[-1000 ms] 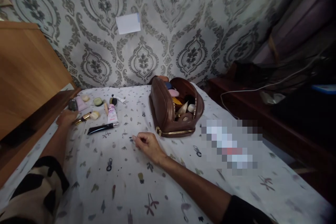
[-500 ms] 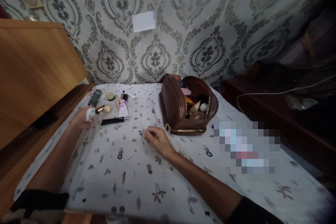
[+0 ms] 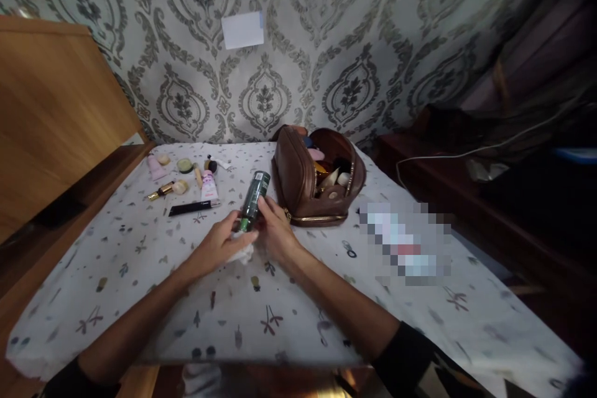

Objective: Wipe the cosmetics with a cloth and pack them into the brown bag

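A dark green bottle (image 3: 256,194) is held tilted between both hands, over the white patterned cloth. My left hand (image 3: 219,242) is closed round its lower end, with a crumpled white wipe or tissue (image 3: 243,254) under the palm. My right hand (image 3: 276,229) grips the bottle's right side, fingers bent against it. Just behind my right hand stands the brown bag (image 3: 298,177), unzipped, with several items inside. Left of the bottle lie a black tube (image 3: 191,208), a pink and white tube (image 3: 209,186) and a gold lipstick-like item (image 3: 161,191).
More small cosmetics, including a round green-topped jar (image 3: 185,165) and a pink tube (image 3: 155,168), lie at the back left. A blurred-out object (image 3: 403,242) rests right of the bag. A wooden panel (image 3: 56,118) borders the left; a white cable (image 3: 448,155) runs at right.
The green bottle has left the back left of the cloth and is now between my hands. My left hand has moved right, and my right hand has taken hold of the bottle. The view has shifted.
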`<state>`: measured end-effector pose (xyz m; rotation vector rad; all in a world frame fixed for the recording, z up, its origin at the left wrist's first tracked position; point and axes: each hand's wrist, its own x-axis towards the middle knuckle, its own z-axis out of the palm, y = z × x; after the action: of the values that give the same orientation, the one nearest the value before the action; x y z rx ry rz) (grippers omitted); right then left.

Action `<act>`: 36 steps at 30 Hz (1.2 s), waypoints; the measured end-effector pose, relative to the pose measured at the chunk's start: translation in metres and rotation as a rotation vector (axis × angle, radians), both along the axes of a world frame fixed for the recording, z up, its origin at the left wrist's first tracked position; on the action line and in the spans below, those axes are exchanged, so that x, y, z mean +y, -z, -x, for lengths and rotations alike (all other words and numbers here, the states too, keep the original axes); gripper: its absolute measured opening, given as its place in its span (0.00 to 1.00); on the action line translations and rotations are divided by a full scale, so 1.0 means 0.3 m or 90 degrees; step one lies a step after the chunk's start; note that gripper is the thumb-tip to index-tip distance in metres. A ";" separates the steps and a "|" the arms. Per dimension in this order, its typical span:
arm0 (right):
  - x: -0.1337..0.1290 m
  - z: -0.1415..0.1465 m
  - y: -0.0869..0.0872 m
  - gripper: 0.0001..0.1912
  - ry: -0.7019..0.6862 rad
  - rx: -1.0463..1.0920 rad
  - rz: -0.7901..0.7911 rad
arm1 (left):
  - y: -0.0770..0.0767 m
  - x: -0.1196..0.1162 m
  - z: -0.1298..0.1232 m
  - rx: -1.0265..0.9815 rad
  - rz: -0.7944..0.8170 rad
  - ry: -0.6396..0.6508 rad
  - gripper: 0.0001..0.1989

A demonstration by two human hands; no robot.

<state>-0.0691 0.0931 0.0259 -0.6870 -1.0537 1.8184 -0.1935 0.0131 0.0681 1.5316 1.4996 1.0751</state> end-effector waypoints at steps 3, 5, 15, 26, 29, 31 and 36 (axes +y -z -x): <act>-0.002 -0.031 0.014 0.20 -0.001 0.079 0.131 | -0.027 -0.004 0.030 0.075 0.006 0.042 0.12; -0.006 -0.034 0.015 0.17 -0.009 0.102 0.201 | -0.040 0.002 0.037 0.104 -0.050 -0.048 0.12; -0.093 -0.016 0.019 0.10 0.008 0.016 0.210 | 0.033 0.074 -0.072 0.266 -0.239 0.004 0.25; -0.147 -0.065 -0.024 0.21 -0.246 0.023 0.320 | 0.008 0.106 0.025 0.029 -0.176 -0.208 0.14; -0.139 -0.076 -0.034 0.24 -0.327 0.048 0.374 | 0.043 0.123 0.060 -0.125 -0.106 -0.282 0.17; -0.130 -0.085 -0.037 0.26 -0.357 0.074 0.392 | 0.058 0.132 0.064 -0.217 -0.059 -0.325 0.19; -0.108 -0.108 -0.038 0.25 -0.373 0.172 0.457 | 0.049 0.115 0.035 -0.298 -0.023 -0.205 0.25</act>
<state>-0.0367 0.0608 0.0374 -0.5323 -0.4127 2.7587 -0.2039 0.0477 0.0534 0.9805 1.4187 1.5286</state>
